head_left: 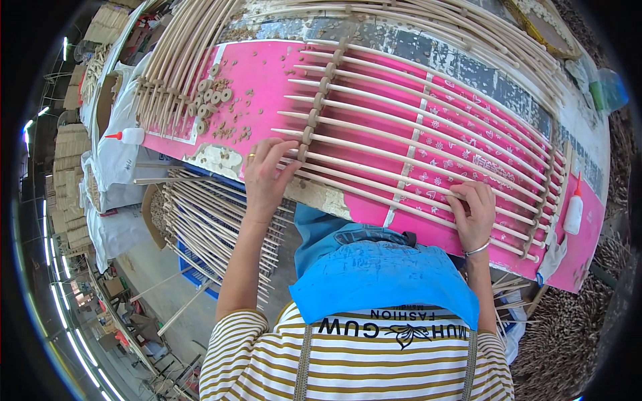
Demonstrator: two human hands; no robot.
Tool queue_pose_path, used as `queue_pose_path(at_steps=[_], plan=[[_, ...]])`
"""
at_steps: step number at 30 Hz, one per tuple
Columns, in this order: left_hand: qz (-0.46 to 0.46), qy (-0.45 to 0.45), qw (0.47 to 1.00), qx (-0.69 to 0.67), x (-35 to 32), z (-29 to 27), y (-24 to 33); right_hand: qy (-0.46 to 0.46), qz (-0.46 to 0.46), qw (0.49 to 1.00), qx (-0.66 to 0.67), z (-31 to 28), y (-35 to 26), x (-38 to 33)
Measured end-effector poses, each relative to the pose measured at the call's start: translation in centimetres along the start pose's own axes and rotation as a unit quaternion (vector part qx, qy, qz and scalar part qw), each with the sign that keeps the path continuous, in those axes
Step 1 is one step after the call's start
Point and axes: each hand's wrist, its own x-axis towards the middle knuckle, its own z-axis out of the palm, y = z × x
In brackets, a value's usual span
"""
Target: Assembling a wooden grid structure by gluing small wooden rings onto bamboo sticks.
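Observation:
Several pale wooden rods [380,155] with tapered left ends lie side by side on a pink board [261,67]. A row of brown wooden spacer beads [311,120] crosses them near those ends, and a second bead row [547,180] crosses near their right ends. My left hand [266,175] is closed at the nearer left ends, thumb and fingers around a wooden rod beside the lowest beads. My right hand [476,212] pinches a near rod toward its right part. Its fingers partly hide the rod there.
Loose wooden rings [208,100] and small brown bits lie at the board's left. A red-tipped white squeeze bottle [132,136] stands left, another bottle [573,214] lies right. More bundled rods [187,53] lie behind. Below left, a blue crate [194,267] holds rods.

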Motion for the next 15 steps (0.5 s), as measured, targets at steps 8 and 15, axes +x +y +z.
queue_pose_path(at_steps=[8, 15], plan=[[-0.126, 0.102, 0.983, -0.08, 0.0, -2.2, -3.4, -0.026, -0.035, 0.999, -0.026, -0.5, -0.9, -1.3], [-0.023, 0.09, 0.995, -0.031, 1.0, -1.6, -0.2, -0.03, -0.046, 0.998, -0.023, 0.0, -0.9, -1.6]])
